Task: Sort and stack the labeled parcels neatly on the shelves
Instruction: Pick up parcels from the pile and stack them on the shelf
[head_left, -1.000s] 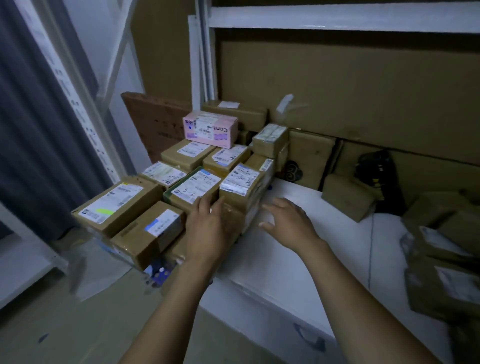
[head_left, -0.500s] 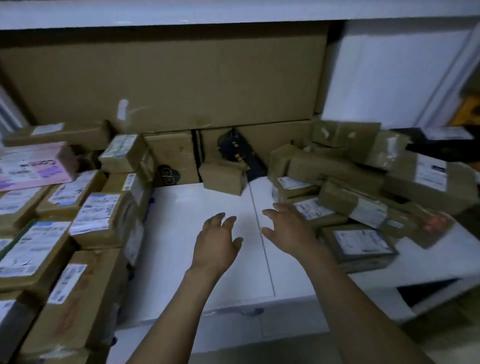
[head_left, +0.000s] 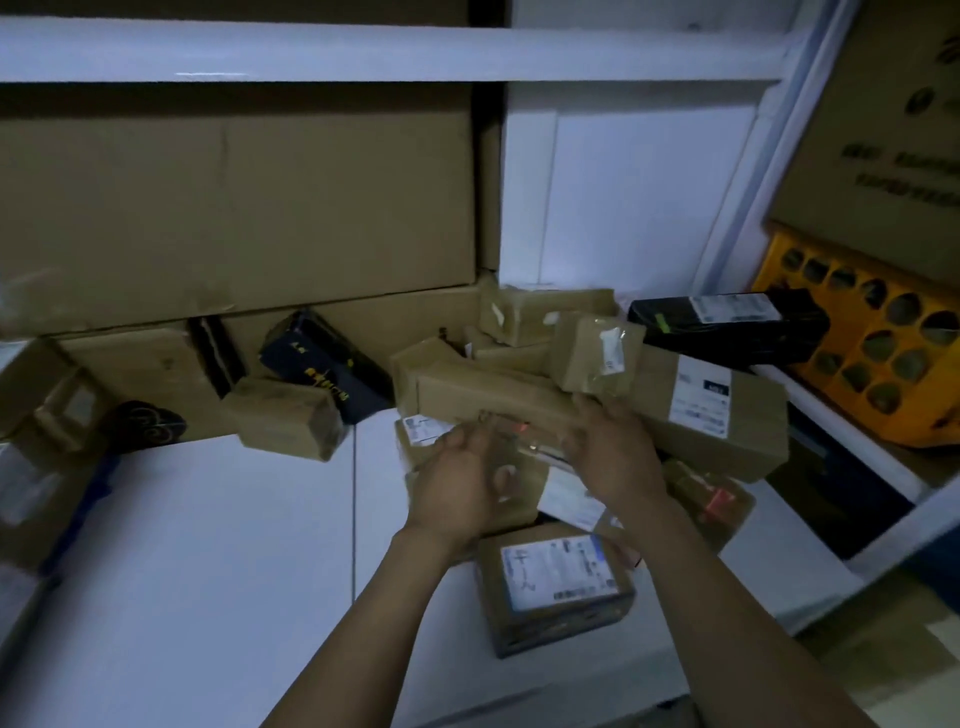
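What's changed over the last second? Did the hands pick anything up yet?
The left hand and right hand moved right from the stack, across the bare shelf, into the loose pile, and now flank a parcel there; blur hides any grip. Nothing was carried over. Pile and stack look unmoved.

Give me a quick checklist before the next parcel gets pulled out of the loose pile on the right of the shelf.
1. Hands in place: ok. The left hand and right hand flank a taped parcel in the middle of the pile.
2. Grip on that parcel: cannot tell; the fingers are blurred.
3. Its label facing up: cannot tell.
4. Pile steady: not ok. A small box sits tilted on top, just beyond the hands, and might slide.
5. Room to set down: ok. The shelf is bare to the left.
6. Front parcel: ok. It lies flat with its label up.
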